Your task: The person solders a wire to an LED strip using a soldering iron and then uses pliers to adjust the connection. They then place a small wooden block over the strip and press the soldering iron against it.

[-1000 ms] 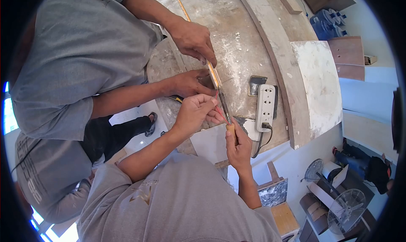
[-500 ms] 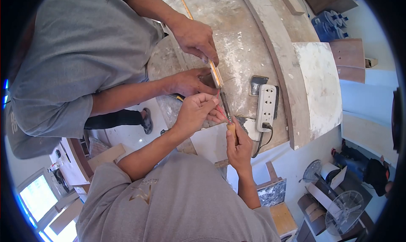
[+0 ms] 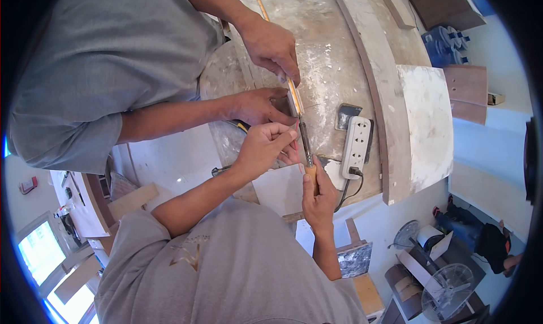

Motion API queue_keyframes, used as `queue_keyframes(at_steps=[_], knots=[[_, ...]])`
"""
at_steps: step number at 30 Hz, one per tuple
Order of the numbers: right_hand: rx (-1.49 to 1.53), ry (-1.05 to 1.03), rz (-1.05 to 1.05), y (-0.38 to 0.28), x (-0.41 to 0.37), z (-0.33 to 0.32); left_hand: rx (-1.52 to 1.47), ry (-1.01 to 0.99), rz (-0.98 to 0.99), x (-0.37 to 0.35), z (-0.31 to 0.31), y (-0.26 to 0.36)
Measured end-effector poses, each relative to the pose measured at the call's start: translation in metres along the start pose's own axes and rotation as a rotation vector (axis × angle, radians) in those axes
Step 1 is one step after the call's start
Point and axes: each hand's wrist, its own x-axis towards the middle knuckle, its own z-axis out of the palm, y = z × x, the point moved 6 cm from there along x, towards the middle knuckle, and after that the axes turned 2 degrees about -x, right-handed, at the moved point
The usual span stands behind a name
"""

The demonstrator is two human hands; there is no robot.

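In my right hand (image 3: 320,199) is a soldering iron (image 3: 306,143), gripped by its wooden handle. Its metal shaft points away from me, with the tip at the near end of a yellow-and-white LED strip (image 3: 294,97). My left hand (image 3: 264,147) pinches a thin red wire (image 3: 297,146) that runs up towards the same strip end. Whether the tip touches wire or strip is too small to tell. A co-worker's hand (image 3: 274,48) holds the strip from above, and their other hand (image 3: 257,106) rests on the bench beside its end.
A white power strip (image 3: 356,146) with a black plug lies right of the iron, near a small dark pad (image 3: 347,116). Long boards (image 3: 376,80) run along the worn bench (image 3: 325,41). The co-worker (image 3: 113,69) stands close at the left. Fans (image 3: 448,290) stand at lower right.
The view has shifted slightly, so the bench appears a little further right and lower. Both my hands keep their hold, and the iron tip stays at the strip end.
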Motion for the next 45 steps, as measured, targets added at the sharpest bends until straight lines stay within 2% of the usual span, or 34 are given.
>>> queue_keyframes(at_steps=[20,29,45], knots=[[-0.02,-0.063,0.083,0.0026,-0.0011,-0.0011,0.171,0.051,0.03,0.0016,-0.0077,0.0],[-0.036,-0.011,-0.025,-0.0015,0.0001,-0.0012,0.208,0.056,0.09,0.002,-0.0072,0.0002],[-0.043,-0.004,-0.055,-0.0037,-0.0003,-0.0008,0.221,0.063,0.076,-0.0005,-0.0067,0.0033]])
